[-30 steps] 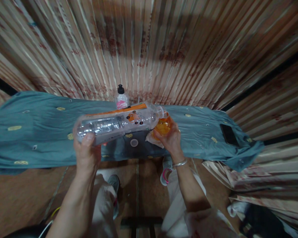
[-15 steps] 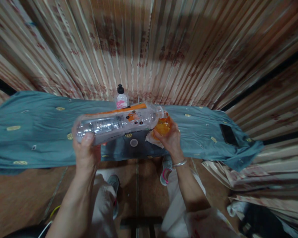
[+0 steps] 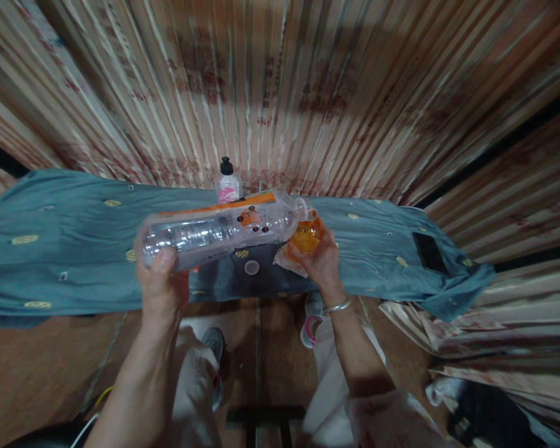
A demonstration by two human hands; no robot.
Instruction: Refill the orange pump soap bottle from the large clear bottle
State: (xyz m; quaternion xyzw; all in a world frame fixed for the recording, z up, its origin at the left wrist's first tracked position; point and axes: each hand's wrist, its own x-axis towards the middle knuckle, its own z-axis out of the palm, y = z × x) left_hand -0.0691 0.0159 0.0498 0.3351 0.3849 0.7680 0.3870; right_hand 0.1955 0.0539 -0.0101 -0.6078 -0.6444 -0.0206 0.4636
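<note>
My left hand (image 3: 162, 274) is wrapped round the base of a large clear plastic bottle (image 3: 214, 230) with an orange-and-white label. The bottle lies almost level above the table, its uncapped neck pointing right. Right at that neck, my right hand (image 3: 321, 254) grips a small orange container (image 3: 304, 236), perhaps a cup, with its rim close to the bottle mouth. Whether the two touch, I cannot tell. A pale crumpled cloth or tissue (image 3: 290, 264) shows below the orange container. On the tablecloth beneath the bottle lies a small white round cap (image 3: 251, 267).
A long table wears a teal cloth (image 3: 84, 242) with yellow pineapple prints. A small black-topped bottle with a pink label (image 3: 228, 183) stands at its back edge. A dark phone (image 3: 429, 252) lies to the right. Patterned curtains (image 3: 270, 93) hang close behind.
Almost nothing differs. Both hands hold the bottle and the orange container in the same pose; the whole view has shifted by a few pixels.
</note>
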